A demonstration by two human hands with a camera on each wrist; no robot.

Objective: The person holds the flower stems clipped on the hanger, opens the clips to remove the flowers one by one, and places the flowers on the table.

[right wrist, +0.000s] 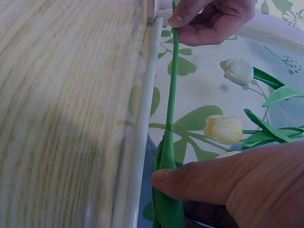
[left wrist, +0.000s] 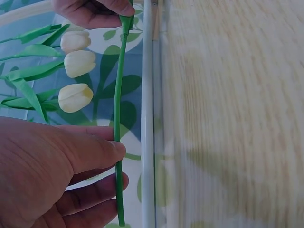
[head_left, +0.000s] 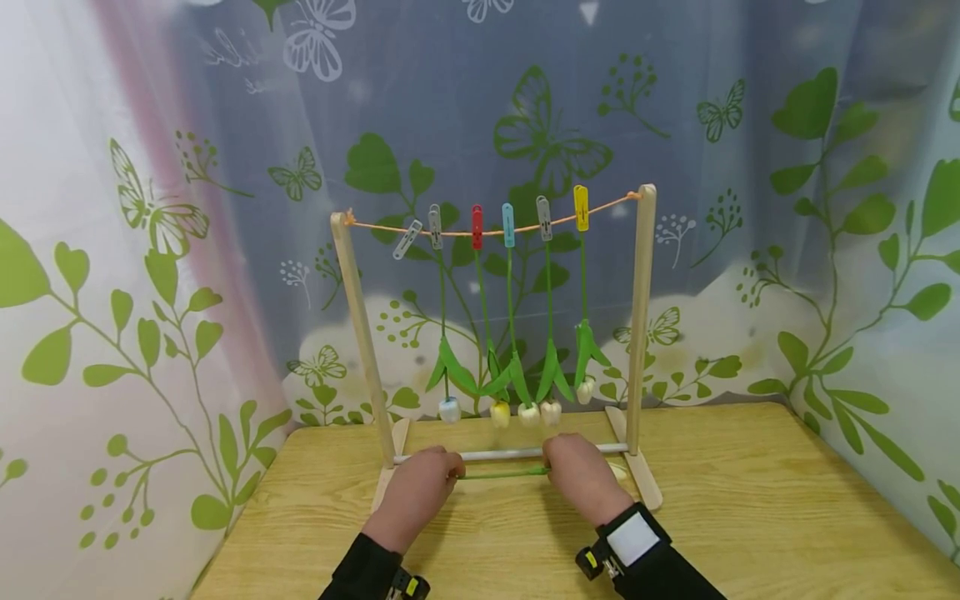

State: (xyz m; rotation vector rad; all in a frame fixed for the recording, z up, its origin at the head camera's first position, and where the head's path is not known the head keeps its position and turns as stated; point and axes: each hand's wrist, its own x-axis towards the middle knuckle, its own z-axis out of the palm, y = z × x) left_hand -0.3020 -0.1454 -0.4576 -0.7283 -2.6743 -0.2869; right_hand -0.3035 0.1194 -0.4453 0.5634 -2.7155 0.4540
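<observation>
An artificial tulip lies sideways between my two hands, just in front of the rack's white bottom bar [head_left: 502,454]. My left hand [head_left: 422,492] pinches its green stem [left wrist: 118,95] near the bare end, between thumb and fingers. My right hand [head_left: 585,479] grips the same tulip at its green leaves [right wrist: 168,204], thumb on top. A pale bloom [head_left: 618,471] shows beside the right hand, mostly hidden. Behind the hands, several tulips hang bloom-down from an orange cord, among them a light blue one [head_left: 449,410] and a yellow one [head_left: 500,414].
Wooden posts [head_left: 362,333] [head_left: 642,317] hold the cord [head_left: 525,229]. Red [head_left: 477,227], blue [head_left: 508,225], yellow [head_left: 581,208] and grey clothespins grip the stems. One tilted pale clothespin [head_left: 407,240] bears no flower. The rack's feet [head_left: 645,479] stand on a wooden table [head_left: 750,500] before a patterned curtain [head_left: 450,100].
</observation>
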